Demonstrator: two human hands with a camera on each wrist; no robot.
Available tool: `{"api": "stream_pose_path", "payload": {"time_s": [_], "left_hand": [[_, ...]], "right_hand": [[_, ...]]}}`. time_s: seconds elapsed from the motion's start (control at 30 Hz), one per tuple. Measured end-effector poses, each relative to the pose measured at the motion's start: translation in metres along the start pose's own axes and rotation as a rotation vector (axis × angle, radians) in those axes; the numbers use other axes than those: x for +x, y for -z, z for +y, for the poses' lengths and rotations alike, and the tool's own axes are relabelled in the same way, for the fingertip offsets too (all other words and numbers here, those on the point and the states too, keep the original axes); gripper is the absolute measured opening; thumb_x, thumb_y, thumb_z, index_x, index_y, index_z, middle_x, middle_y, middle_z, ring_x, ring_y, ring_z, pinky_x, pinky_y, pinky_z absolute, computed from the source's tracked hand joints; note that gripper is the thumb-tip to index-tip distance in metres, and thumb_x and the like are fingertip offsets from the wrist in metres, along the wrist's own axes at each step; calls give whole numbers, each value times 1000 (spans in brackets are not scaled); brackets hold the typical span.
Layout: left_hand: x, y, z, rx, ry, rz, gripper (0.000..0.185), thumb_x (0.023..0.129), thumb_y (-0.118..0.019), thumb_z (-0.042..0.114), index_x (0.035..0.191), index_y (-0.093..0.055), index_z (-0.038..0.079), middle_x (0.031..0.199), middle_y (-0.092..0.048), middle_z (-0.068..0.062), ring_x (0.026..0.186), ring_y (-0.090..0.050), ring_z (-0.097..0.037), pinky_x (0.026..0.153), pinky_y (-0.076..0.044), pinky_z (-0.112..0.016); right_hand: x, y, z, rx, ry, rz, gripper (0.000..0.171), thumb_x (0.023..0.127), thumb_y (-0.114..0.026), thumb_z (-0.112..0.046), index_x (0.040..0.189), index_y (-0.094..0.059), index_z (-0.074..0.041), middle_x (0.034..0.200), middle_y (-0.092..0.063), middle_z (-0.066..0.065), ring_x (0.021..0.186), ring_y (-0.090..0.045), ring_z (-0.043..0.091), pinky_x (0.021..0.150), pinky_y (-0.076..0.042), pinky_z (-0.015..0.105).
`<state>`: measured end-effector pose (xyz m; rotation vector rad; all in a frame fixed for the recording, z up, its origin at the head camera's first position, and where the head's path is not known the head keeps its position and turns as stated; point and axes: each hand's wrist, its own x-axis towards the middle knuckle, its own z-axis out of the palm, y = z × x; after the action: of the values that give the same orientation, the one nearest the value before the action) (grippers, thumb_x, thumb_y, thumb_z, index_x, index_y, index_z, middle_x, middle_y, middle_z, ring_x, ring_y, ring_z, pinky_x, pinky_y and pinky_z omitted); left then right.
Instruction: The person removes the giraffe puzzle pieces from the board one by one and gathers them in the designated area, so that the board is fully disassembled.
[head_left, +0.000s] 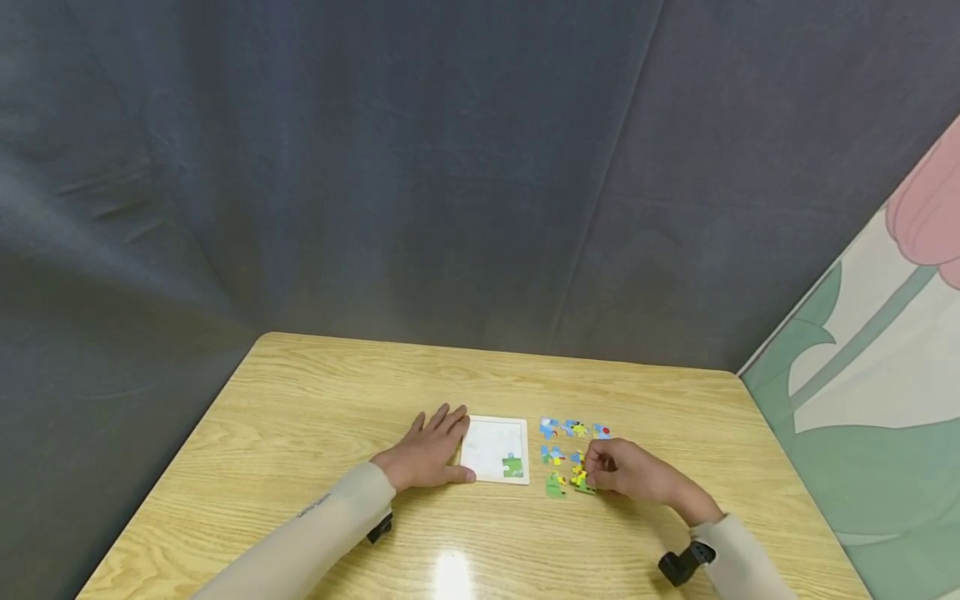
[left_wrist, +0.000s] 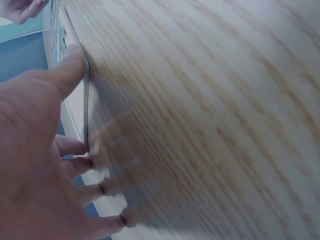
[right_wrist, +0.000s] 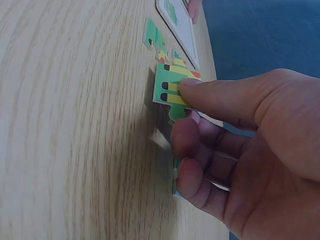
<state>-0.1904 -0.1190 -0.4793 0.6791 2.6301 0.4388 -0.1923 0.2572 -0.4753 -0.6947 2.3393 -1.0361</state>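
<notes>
In the head view, a white puzzle tray [head_left: 483,446] lies on the table with a green puzzle piece [head_left: 513,466] in its lower right corner. My left hand [head_left: 429,450] rests along the tray's left edge, fingers spread and thumb at the near corner. To the tray's right, my right hand [head_left: 626,472] pinches a green and yellow puzzle piece [right_wrist: 172,86] between thumb and fingers, tilted up from the table in the right wrist view. Around it lie loose pieces: a green one [head_left: 555,485], a blue and yellow one [head_left: 552,455] and several blue ones along the back.
The wooden table [head_left: 337,392] reaches back to a dark curtain [head_left: 450,208]. A flower-patterned cloth [head_left: 885,400] hangs at the right. Each wrist bears a small black camera, such as the right one [head_left: 678,567].
</notes>
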Motion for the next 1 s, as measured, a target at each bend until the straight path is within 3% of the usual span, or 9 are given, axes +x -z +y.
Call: {"api": "stream_pose_path", "payload": {"time_s": [0.67, 1.0], "left_hand": [[2, -3, -3, -8, 3, -2, 94, 103, -65, 56, 170, -23, 5, 182, -12, -11, 169, -9, -40, 133, -13, -69], [11, -13, -11, -21, 18, 6, 97, 101, -64, 60, 172, -21, 9, 183, -8, -7, 170, -3, -37, 133, -8, -69]], "right_hand": [[-7, -4, 10, 18, -19, 10, 9, 96, -79, -10, 95, -71, -6, 86, -64, 1, 74, -51, 3, 63, -44, 22], [-7, -6, 8, 7, -50, 32, 11, 95, -79, -7, 94, -69, -6, 86, -62, 2, 74, -52, 5, 63, -45, 23]]}}
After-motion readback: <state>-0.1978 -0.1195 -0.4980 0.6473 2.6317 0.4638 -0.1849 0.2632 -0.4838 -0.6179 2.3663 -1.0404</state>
